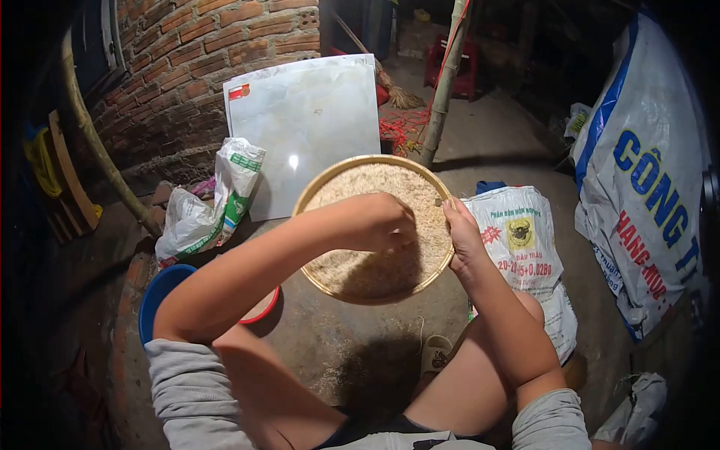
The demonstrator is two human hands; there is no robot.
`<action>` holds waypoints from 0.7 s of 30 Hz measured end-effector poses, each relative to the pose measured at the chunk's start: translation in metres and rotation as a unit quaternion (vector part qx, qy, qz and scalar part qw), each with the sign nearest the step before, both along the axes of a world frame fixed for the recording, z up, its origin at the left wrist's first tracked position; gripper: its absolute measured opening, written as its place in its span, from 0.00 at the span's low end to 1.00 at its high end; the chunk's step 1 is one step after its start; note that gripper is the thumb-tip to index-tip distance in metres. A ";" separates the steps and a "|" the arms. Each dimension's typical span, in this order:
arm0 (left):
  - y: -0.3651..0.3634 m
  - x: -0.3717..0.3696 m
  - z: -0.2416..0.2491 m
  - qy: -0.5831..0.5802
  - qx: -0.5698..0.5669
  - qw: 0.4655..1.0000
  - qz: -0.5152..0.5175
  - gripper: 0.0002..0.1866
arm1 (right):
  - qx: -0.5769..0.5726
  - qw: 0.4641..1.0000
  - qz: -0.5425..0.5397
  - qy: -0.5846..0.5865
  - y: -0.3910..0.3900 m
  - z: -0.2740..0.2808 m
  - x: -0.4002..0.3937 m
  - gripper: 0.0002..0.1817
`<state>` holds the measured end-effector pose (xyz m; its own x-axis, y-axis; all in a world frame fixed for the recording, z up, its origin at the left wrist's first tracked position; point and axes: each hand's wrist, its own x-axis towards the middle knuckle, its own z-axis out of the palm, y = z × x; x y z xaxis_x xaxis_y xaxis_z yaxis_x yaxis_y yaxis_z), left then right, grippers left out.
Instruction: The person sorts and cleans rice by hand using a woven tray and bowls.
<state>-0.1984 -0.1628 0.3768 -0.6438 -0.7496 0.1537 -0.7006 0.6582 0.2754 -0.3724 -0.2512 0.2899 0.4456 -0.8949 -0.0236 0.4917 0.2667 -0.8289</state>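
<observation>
A round bamboo winnowing basket (321, 180) filled with pale grain (375, 180), which looks like rice, is held up in front of me above the floor. My right hand (465, 236) grips its right rim, thumb on top. My left hand (386, 221) is over the middle of the grain, fingers curled inward and pointing down. Whatever those fingers pinch is hidden under the hand. The left forearm crosses the basket's left rim and casts a shadow on the grain.
Below my left arm are a blue basin (154, 300) and a red-rimmed container (271, 306). Printed sacks (517, 247) lie to the right, with a large white sack (637, 180) beyond. A glossy panel (300, 112) leans by the brick wall; a bamboo pole (446, 90) stands behind.
</observation>
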 end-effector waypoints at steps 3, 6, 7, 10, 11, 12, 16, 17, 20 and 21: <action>0.004 0.011 0.003 -0.029 0.040 0.999 0.009 0.09 | 0.023 1.000 -0.005 -0.012 -0.005 -0.005 0.008 0.16; 0.011 0.023 0.007 -0.015 0.058 0.998 0.007 0.09 | 0.047 0.998 0.007 -0.030 -0.014 -0.017 0.015 0.17; 0.013 0.027 0.009 -0.034 0.074 0.996 0.025 0.10 | 0.054 0.998 0.009 -0.036 -0.017 -0.021 0.017 0.17; 0.015 0.036 0.011 -0.063 0.101 0.991 0.062 0.11 | 0.085 0.996 -0.009 -0.026 -0.018 -0.023 0.021 0.17; 0.013 0.039 0.008 -0.064 0.108 0.990 0.061 0.10 | 0.084 0.996 -0.009 -0.027 -0.018 -0.024 0.021 0.17; 0.011 0.041 0.004 -0.063 0.115 0.990 0.060 0.10 | 0.088 0.996 -0.008 -0.022 -0.020 -0.026 0.020 0.17; 0.004 0.045 -0.008 -0.043 0.082 0.992 0.082 0.09 | 0.098 0.994 -0.047 0.009 -0.026 -0.036 0.022 0.17; 0.000 0.047 -0.011 -0.029 0.055 0.996 0.068 0.08 | 0.111 0.992 -0.051 0.008 -0.032 -0.046 0.021 0.17; -0.018 0.049 -0.009 0.019 0.099 0.990 0.102 0.07 | 0.146 0.987 -0.060 0.010 -0.053 -0.079 0.013 0.18; -0.022 0.050 -0.011 0.059 0.093 0.989 0.104 0.07 | 0.137 0.988 -0.072 0.014 -0.061 -0.089 0.011 0.19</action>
